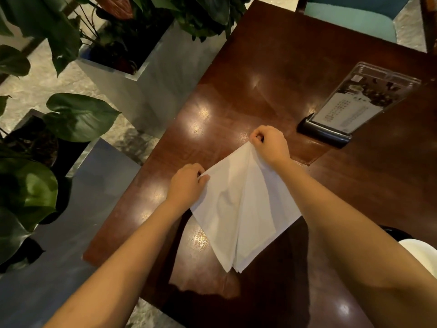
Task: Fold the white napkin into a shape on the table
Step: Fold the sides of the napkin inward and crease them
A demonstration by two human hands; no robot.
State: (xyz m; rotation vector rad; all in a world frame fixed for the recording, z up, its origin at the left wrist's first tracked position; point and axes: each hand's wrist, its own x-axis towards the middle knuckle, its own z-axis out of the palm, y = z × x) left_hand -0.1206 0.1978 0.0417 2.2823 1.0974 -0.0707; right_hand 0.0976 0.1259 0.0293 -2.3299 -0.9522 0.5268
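The white napkin (238,209) lies on the brown table (272,74), folded into a pointy shape with its tip toward the near edge. The left hand (186,183) pinches the left corner and the right hand (269,143) pinches the top corner (both closed tight on cloth). A menu stand (354,107) sits near the right hand, and bare table lies beyond the napkin.

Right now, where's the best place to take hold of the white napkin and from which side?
Probably at its upper corners, from above. The white napkin drapes as a diamond, and the left hand and right hand each pinch one, leaving the layered bottom point hanging toward the table.
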